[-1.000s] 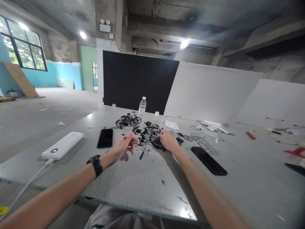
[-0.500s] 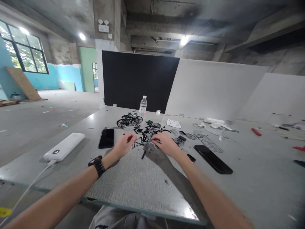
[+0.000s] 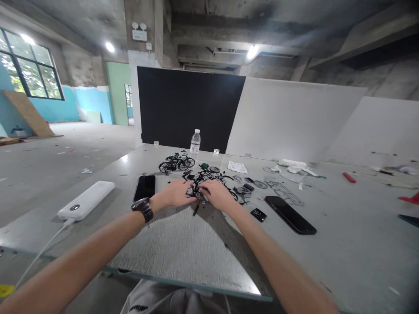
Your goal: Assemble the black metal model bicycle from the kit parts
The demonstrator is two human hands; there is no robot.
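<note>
My left hand (image 3: 176, 194), with a black watch (image 3: 143, 207) on its wrist, and my right hand (image 3: 217, 195) meet over a heap of small black model parts (image 3: 212, 178) on the grey table (image 3: 183, 244). Both hands have their fingers curled and pinched together on a small black part (image 3: 195, 192) between them; the fingertips hide most of it. A finished black model bicycle (image 3: 176, 164) stands beyond the heap, with a water bottle (image 3: 195, 142) behind it.
A black phone (image 3: 145, 187) lies left of my hands and another phone (image 3: 290, 214) to the right. A white power bank (image 3: 86, 199) with a cable sits at the left edge. A small black piece (image 3: 258, 214), a parts frame (image 3: 283, 192), a leaflet (image 3: 237, 167) and red tools (image 3: 348, 177) lie around.
My left hand has moved forward and right, my right hand left, so they now meet over the parts. The left hand's spread fingers have closed into a pinch.
</note>
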